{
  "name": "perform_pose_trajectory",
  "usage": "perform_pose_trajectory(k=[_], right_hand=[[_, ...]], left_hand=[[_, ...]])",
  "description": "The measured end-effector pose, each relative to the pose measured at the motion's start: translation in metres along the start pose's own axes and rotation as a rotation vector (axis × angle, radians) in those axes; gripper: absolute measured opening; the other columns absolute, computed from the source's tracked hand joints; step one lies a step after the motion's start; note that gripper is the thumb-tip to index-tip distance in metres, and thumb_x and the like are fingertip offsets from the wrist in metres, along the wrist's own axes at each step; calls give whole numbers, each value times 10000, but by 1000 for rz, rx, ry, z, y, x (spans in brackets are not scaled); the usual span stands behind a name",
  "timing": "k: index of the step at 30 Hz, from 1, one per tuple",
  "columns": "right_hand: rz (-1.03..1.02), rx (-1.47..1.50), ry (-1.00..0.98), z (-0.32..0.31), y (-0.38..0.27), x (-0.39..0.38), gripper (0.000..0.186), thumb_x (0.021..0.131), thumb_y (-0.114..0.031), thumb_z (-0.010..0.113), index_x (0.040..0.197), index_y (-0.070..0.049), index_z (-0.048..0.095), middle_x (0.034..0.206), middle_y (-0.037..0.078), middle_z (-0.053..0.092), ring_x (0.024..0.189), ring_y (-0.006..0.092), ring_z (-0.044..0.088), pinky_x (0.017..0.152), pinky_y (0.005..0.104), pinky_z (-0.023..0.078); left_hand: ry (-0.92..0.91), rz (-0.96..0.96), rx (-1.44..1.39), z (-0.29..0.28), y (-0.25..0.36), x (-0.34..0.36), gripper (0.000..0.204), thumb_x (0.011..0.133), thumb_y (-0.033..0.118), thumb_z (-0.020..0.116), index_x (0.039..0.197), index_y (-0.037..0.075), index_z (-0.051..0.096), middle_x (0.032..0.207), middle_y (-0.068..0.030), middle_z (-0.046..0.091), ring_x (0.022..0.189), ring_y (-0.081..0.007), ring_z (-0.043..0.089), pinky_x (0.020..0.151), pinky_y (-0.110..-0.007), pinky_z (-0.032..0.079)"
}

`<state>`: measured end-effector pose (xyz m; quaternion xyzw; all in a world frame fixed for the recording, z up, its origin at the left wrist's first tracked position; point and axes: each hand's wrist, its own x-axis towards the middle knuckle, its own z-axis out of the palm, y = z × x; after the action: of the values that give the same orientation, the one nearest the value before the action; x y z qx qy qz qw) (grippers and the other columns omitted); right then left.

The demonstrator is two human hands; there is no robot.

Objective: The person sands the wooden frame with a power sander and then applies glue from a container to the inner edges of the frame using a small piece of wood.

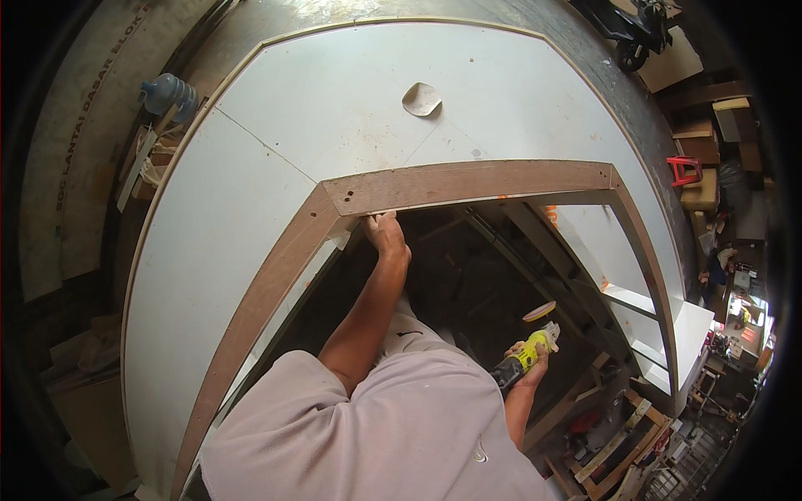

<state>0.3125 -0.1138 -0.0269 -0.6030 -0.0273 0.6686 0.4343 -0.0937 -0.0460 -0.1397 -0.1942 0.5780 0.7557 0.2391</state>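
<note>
My left hand (385,232) reaches up to the inner edge of a brown wooden frame (468,185), near its left corner. Its fingers are bent against the underside of that edge, and their tips are partly hidden. Down at my right side, my right hand (533,365) is closed around a yellow-green and black angle grinder (522,361). A round pad (539,311) shows at the tool's head, held clear of the wood. The frame borders a wide white panel (334,100), on which lies a curled, beige round sheet (422,99).
I stand inside the opening of the frame. White shelves (639,305) stand at the right. Beyond the panel are a blue water jug (170,94) at left, a motorbike (628,33) and a red stool (685,171) at right. Wooden pieces (614,447) clutter the lower right.
</note>
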Motion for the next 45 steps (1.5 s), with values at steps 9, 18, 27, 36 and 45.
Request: perform_pose_trajectory(k=[9,18,27,36,45], right_hand=[[-9,-15,-46,12,-1,0,374,856,-365,681,960,-15,599,798,123,651,662,266,656,654,399,576],[23,1,-21,5,3,-4,377,854,-361,685,983,-21,588,809,123,644,665,261,652,649,396,572],[21,-1,-11,17,3,-4,360,869,-349,676,989,-18,597,804,125,654,679,266,666,651,401,582],[-27,23,4,23,4,-12,352,866,-342,677,988,-24,588,814,122,642,678,257,653,653,394,573],[-41,16,13,16,5,-12,369,852,-356,673,945,-4,614,804,127,650,689,264,659,667,396,579]], left_hand=[[131,-292,-29,-2,-19,36,483,789,24,635,1268,35,575,1358,-102,561,1241,-216,487,1152,-411,247],[-13,-431,-77,-2,-12,25,249,965,223,593,1183,102,597,1239,-28,599,1017,-172,505,1084,-434,346],[-334,-583,-174,36,-5,-4,744,1041,486,515,1578,61,226,1649,-157,223,1514,-448,200,1245,-532,170],[-372,-657,-200,43,-7,-6,716,1039,504,495,1558,63,275,1613,-207,286,1488,-466,255,1240,-578,135],[-98,-392,-149,7,24,15,629,1060,427,452,1543,46,321,1606,-180,335,1508,-416,252,1249,-541,107]])
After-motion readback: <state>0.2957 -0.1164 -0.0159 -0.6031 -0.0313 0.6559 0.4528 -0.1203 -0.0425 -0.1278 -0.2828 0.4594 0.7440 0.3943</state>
